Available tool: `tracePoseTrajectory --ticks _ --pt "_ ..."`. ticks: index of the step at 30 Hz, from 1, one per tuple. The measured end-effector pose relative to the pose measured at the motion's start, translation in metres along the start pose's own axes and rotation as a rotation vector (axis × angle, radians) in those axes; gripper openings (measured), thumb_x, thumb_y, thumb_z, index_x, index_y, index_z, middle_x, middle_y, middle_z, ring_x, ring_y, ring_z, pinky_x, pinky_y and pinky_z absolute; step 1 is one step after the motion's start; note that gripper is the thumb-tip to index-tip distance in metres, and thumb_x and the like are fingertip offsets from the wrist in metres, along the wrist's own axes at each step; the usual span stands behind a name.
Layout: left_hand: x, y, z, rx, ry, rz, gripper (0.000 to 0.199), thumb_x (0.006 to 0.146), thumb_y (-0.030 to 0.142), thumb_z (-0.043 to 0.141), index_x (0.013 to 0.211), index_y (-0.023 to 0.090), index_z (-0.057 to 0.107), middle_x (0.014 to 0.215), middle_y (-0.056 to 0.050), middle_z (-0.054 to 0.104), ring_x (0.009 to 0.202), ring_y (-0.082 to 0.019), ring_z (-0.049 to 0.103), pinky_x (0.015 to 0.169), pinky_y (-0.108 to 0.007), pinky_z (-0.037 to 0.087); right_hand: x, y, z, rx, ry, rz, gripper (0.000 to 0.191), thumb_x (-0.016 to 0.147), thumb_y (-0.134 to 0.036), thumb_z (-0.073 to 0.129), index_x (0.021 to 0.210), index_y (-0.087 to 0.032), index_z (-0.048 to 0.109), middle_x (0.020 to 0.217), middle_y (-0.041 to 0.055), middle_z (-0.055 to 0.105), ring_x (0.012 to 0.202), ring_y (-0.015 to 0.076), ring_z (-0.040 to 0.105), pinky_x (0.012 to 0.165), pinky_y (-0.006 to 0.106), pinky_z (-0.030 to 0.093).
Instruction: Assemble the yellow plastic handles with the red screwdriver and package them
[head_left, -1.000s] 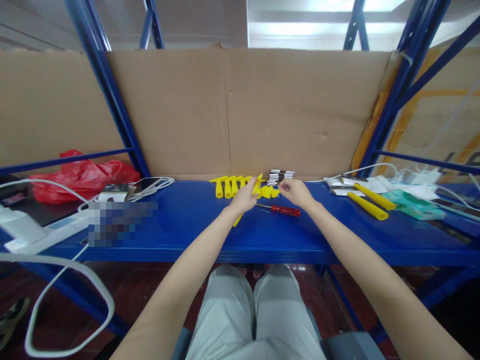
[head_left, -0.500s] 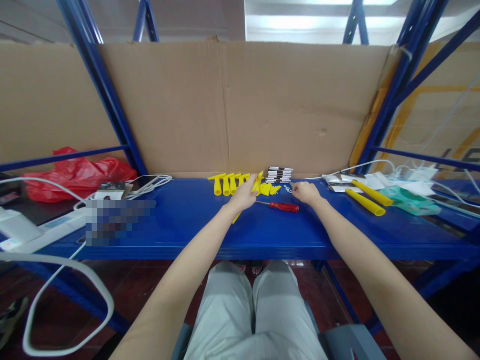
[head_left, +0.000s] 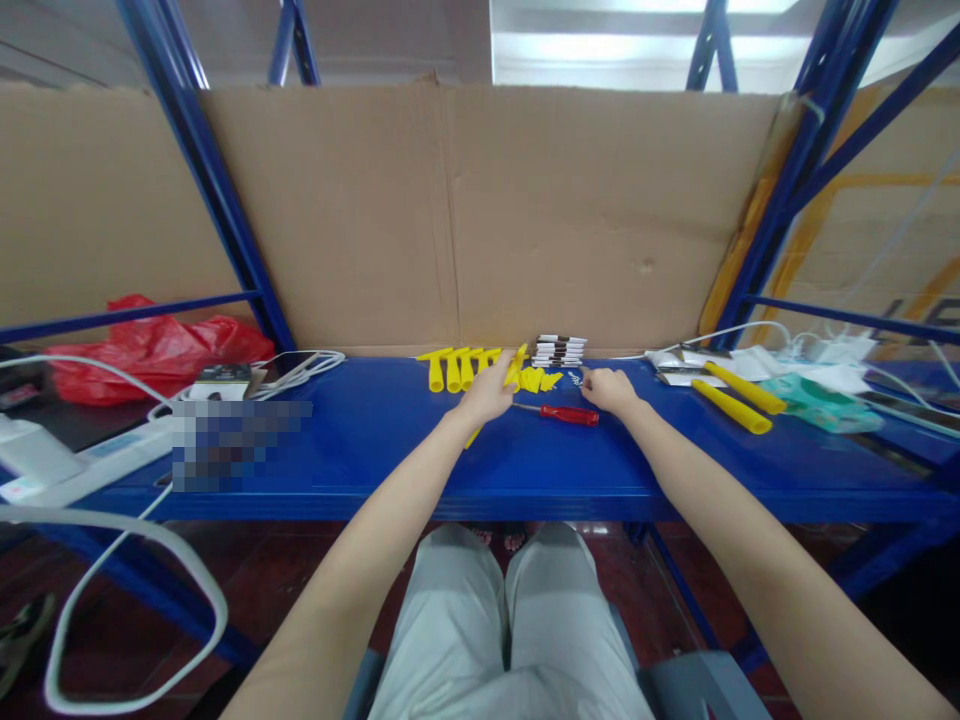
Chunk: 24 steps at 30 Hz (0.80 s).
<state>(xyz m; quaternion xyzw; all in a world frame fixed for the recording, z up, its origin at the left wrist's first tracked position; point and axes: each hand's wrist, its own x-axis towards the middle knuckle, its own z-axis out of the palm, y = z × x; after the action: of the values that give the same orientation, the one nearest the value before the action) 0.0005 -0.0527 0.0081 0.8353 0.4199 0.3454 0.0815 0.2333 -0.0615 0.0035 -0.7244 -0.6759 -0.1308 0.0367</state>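
My left hand (head_left: 487,390) is closed around a yellow plastic part, one end rising past the fingers and another poking out below the hand. To its left, several yellow tube-shaped plastic parts (head_left: 454,372) stand in a row. My right hand (head_left: 609,389) is at the blue surface with its fingertips pinched together, beside a small scatter of shiny pieces (head_left: 576,378); what the fingers hold is too small to see. Between the hands lie a red-handled screwdriver (head_left: 570,414) and a pile of small flat yellow pieces (head_left: 537,379). Behind them are stacked white-and-dark strips (head_left: 559,350).
Two yellow tubes (head_left: 731,406) lie to the right near a green plastic packet (head_left: 821,402) and white cables. On the left are a red plastic bag (head_left: 161,350), a white power strip (head_left: 97,465) and coiled cable. A cardboard panel (head_left: 480,220) closes off the back.
My right hand has shifted very slightly left among the small shiny pieces. My left hand stays in place with the yellow plastic part.
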Motion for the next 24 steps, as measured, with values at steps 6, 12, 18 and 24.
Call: tracePoseTrajectory --ticks 6,12,18,24 --pt "0.000 -0.001 0.001 -0.019 0.012 0.009 0.054 0.080 0.006 0.051 0.132 0.019 0.044 0.123 -0.012 0.064 0.121 -0.026 0.056 0.102 -0.041 0.043 0.000 -0.001 0.000 -0.003 -0.008 0.011 0.027 0.088 -0.020 0.045 0.103 -0.015 0.068 0.107 0.0149 0.070 0.108 0.0259 0.062 0.089 0.036 0.042" --pt "0.002 -0.004 0.001 -0.069 0.018 -0.008 0.053 0.078 0.007 0.053 0.130 0.018 0.044 0.122 -0.015 0.064 0.121 -0.027 0.056 0.101 -0.043 0.043 0.001 -0.002 0.001 0.007 -0.001 0.013 0.027 0.088 -0.020 0.045 0.102 -0.016 0.068 0.108 0.0144 0.070 0.108 0.0251 0.062 0.089 0.035 0.042" --pt "0.012 0.001 0.004 -0.366 -0.004 -0.148 0.050 0.078 0.006 0.053 0.125 0.019 0.041 0.125 -0.014 0.061 0.092 -0.021 0.069 0.080 -0.037 0.054 0.000 0.000 -0.001 0.024 0.036 0.017 0.025 0.088 -0.023 0.047 0.099 -0.018 0.069 0.108 0.0129 0.071 0.106 0.0238 0.063 0.087 0.033 0.043" --pt "0.032 0.031 0.016 -0.838 -0.166 -0.371 0.043 0.081 0.005 0.052 0.119 0.020 0.039 0.110 -0.010 0.064 0.057 -0.010 0.065 0.045 -0.019 0.045 -0.002 0.004 -0.004 0.053 0.062 0.032 0.025 0.088 -0.025 0.048 0.098 -0.020 0.070 0.105 0.0104 0.072 0.104 0.0229 0.064 0.084 0.032 0.044"
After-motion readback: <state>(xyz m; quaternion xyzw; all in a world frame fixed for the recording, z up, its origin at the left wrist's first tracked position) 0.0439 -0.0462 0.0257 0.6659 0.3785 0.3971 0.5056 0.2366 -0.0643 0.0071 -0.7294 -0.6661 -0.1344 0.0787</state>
